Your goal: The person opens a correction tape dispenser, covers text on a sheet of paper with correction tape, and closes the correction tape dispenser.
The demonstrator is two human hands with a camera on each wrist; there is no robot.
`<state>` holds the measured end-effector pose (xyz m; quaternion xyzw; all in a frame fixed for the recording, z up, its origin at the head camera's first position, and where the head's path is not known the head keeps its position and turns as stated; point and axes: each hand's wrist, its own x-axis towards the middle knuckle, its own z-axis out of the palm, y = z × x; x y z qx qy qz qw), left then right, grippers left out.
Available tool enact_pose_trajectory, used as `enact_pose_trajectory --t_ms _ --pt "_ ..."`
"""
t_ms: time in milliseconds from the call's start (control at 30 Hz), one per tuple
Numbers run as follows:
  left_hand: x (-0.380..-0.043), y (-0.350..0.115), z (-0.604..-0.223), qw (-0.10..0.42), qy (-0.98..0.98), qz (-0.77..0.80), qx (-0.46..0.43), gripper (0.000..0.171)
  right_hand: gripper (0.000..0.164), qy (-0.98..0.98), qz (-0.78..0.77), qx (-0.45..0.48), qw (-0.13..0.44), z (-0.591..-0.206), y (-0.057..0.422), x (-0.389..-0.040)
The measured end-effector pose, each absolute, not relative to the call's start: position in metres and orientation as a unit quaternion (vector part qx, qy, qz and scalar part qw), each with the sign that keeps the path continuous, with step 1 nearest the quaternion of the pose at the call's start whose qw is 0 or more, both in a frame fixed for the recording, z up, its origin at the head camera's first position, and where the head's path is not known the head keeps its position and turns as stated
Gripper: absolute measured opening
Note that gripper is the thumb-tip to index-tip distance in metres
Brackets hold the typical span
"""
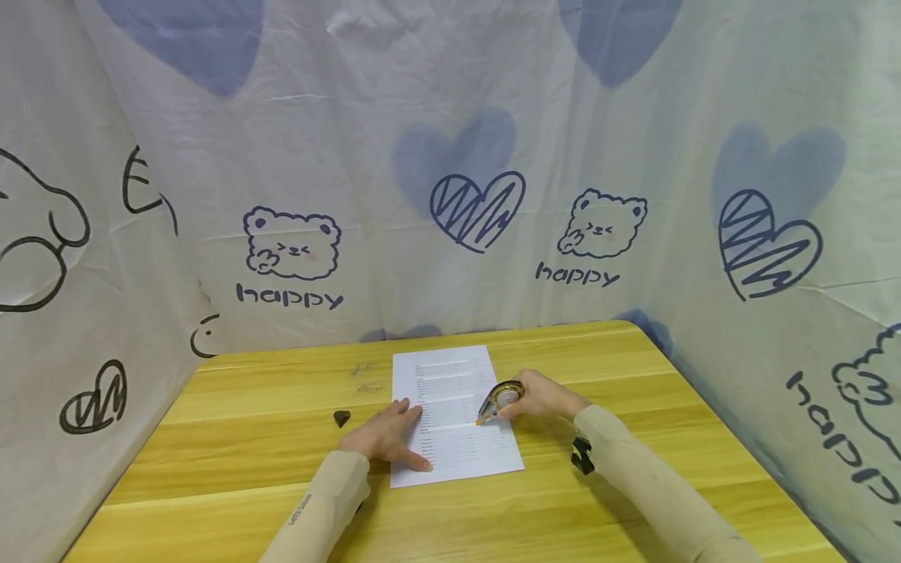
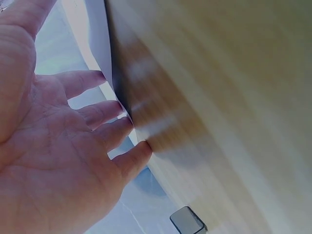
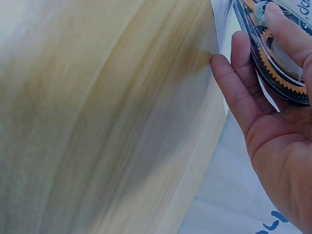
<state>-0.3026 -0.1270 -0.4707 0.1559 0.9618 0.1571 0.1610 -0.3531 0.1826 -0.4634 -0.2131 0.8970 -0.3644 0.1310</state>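
1. The printed sheet [image 1: 450, 418] lies on the wooden table [image 1: 246, 438], and I judge everything from it: thin, limp, quick to slide or crease, so best held flat by palm or fingertips near an edge.
2. My left hand [image 1: 385, 434] rests at the sheet's left edge, fingers and thumb spread wide and nearly straight, gripping nothing — just fingertips and thumb on the paper.
3. My right hand [image 1: 538, 397], at the sheet's right side, pinches the correction tape [image 1: 502, 397] between thumb and fingers; the two outer fingers reach past it, out nearly straight.
4. The correction tape sits above the right part of the sheet, its orange tip [image 1: 478, 423] down at the printed lines; I cannot tell how hard it presses.
5. Its clear shell should feel light, stiff and a little slippery. I'd hold the broad round sides — the tip and film look the fragile part.
6. A small dark piece [image 1: 342, 417] lies left of the sheet, apart from it.
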Motion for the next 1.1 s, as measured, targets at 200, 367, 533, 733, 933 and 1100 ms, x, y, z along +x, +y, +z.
enact_pose_trajectory --t_ms 200,367,533,733,933,1100 --pt "-0.3034 -0.1269 -0.4725 0.163 0.962 0.152 0.155 0.108 0.017 0.898 -0.363 -0.21 0.132 -0.4653 0.1841 -0.3549" --pt "-0.3036 -0.1272 -0.4725 0.164 0.962 0.152 0.154 0.108 0.017 0.9 -0.363 -0.203 0.134 -0.4667 0.1852 -0.3562" --pt "-0.3043 -0.1278 -0.4729 0.162 0.962 0.152 0.156 0.108 0.016 0.896 -0.368 -0.206 0.137 -0.4667 0.186 -0.3573" --pt "-0.3046 -0.1285 -0.4722 0.162 0.962 0.151 0.159 0.109 0.017 0.896 -0.369 -0.205 0.135 -0.4661 0.187 -0.3576" --pt "-0.3025 -0.1289 -0.4717 0.162 0.962 0.153 0.159 0.108 0.018 0.896 -0.364 -0.216 0.132 -0.4643 0.1868 -0.3552" --pt "-0.302 -0.1283 -0.4717 0.161 0.962 0.152 0.163 0.107 0.018 0.898 -0.355 -0.227 0.127 -0.4631 0.1861 -0.3567"
